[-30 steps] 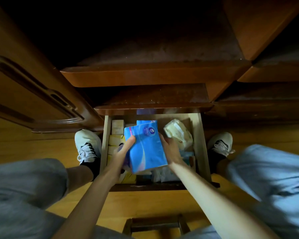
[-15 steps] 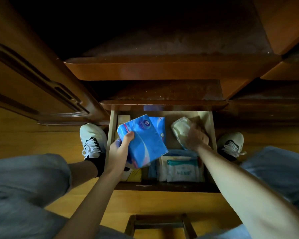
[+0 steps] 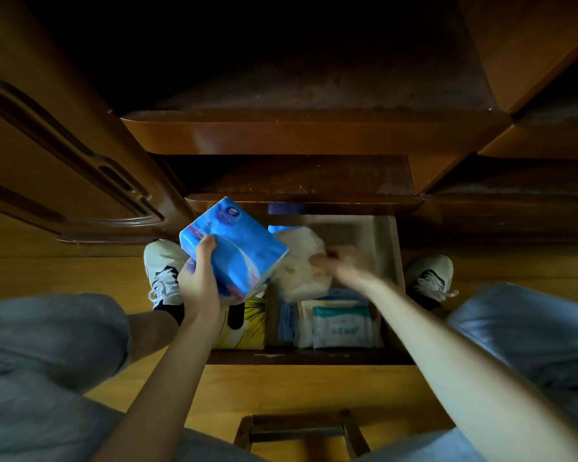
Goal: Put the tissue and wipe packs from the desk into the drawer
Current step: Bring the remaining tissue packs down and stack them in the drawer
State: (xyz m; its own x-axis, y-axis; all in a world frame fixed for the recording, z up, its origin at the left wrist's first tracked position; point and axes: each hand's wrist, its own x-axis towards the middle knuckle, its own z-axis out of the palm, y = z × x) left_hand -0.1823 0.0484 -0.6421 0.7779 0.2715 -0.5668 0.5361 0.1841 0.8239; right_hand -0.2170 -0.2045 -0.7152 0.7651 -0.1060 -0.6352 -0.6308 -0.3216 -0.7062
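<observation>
My left hand point(image 3: 199, 281) grips a blue tissue pack point(image 3: 236, 243), tilted above the left side of the open wooden drawer point(image 3: 389, 261). My right hand point(image 3: 342, 263), blurred by motion, holds a cream-white soft pack point(image 3: 297, 265) lifted over the middle of the drawer. Inside the drawer lie a white and teal wipe pack point(image 3: 342, 325) at the front, a blue pack point(image 3: 286, 320) standing beside it and a yellow pack point(image 3: 251, 323) at the front left. Another blue pack point(image 3: 281, 208) shows at the drawer's back.
The desk top edge point(image 3: 314, 135) and a lower shelf point(image 3: 301, 198) overhang the drawer's back. An open cabinet door point(image 3: 64, 155) stands at left. My shoes point(image 3: 162, 268) point(image 3: 431, 276) flank the drawer on the wooden floor. A stool frame point(image 3: 301, 428) sits near me.
My right hand let go of the blue pack, reached to the cream-white pack at the drawer's back right and lifted it toward the middle. My left hand raised the blue pack up and left.
</observation>
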